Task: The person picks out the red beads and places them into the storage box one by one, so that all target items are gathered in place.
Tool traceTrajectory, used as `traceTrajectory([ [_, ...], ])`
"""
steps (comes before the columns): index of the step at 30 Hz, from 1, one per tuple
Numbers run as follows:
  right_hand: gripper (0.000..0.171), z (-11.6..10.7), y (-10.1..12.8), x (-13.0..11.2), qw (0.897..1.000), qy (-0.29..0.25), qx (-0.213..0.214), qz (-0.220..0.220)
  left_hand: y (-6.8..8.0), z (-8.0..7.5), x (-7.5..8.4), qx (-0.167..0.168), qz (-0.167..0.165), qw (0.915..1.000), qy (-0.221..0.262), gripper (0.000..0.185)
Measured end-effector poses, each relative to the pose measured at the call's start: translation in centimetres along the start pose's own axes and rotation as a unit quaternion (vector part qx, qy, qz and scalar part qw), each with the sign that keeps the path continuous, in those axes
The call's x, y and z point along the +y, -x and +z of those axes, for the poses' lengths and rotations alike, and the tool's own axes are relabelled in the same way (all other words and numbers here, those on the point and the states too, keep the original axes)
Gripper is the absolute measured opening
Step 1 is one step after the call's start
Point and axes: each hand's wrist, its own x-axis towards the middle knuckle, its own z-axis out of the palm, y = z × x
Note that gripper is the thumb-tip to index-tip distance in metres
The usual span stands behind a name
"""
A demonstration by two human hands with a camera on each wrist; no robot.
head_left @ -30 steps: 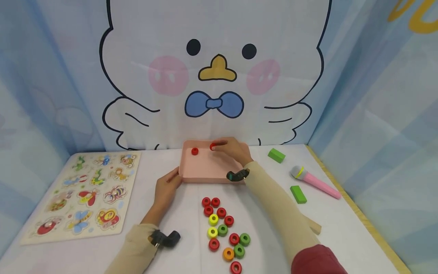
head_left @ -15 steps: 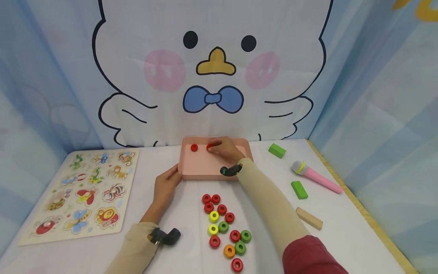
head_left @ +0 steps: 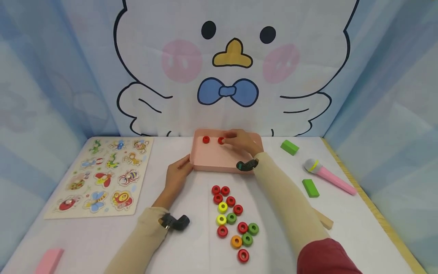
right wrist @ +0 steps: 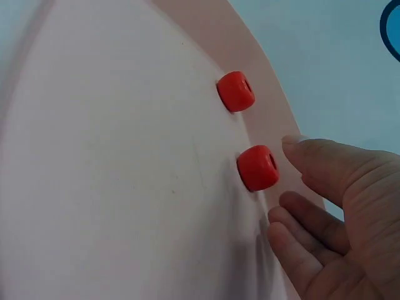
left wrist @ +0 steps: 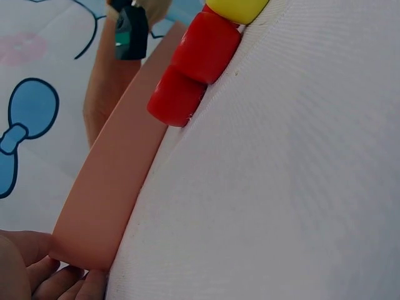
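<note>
A shallow pink tray stands at the back of the table. My left hand grips its near left corner, thumb at the rim and fingers curled against the side in the left wrist view. Two red ring beads lie inside along the far wall: a left bead and a right bead. Over the tray, my right hand is beside the right bead. In the right wrist view its thumb and fingers are spread, apart from that bead, and nothing is between them.
Loose red, yellow, green and orange beads lie in front of the tray. An insect puzzle board is at left, with a pink block nearer. Green blocks, a toy microphone and a wooden block lie right.
My right hand has shifted slightly left within the tray, set down the right bead and let go of it. The left hand stays on the tray corner. The head view has shifted.
</note>
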Motion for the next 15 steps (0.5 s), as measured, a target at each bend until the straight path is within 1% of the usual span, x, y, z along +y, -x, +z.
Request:
traceTrajectory([
  [1,0.052,-0.4,0.4,-0.1,1.000,0.010,0.004,0.004,0.0,0.1,0.1,0.000,-0.001,1.0000,-0.002,0.045],
  [3,0.052,-1.0,1.1,-0.3,1.000,0.025,0.011,-0.002,-0.1,0.1,0.1,0.001,0.000,1.0000,-0.007,0.045],
  [5,0.050,-1.6,2.0,-0.5,0.999,0.020,0.022,-0.012,-0.1,0.1,0.2,-0.002,0.001,1.0000,-0.009,0.046],
  [6,0.049,-1.8,2.5,-0.6,0.999,0.011,0.028,-0.020,-0.2,0.1,0.3,-0.003,-0.001,0.9999,-0.010,0.046],
  [7,0.048,-2.0,3.2,-0.7,0.999,-0.008,0.030,-0.028,-0.2,0.1,0.3,-0.004,-0.002,0.9999,-0.015,0.047],
  [10,0.045,-2.3,5.6,-0.5,0.996,-0.051,0.030,-0.067,-0.1,0.1,0.3,-0.006,-0.006,0.9998,-0.016,0.047],
  [13,0.041,-2.3,8.7,0.1,0.992,-0.068,0.038,-0.098,0.0,0.1,0.3,-0.007,-0.008,0.9998,-0.015,0.047],
  [15,0.038,-2.1,10.8,0.6,0.991,-0.065,0.045,-0.110,0.1,0.1,0.2,-0.009,-0.011,0.9998,-0.015,0.047],
])
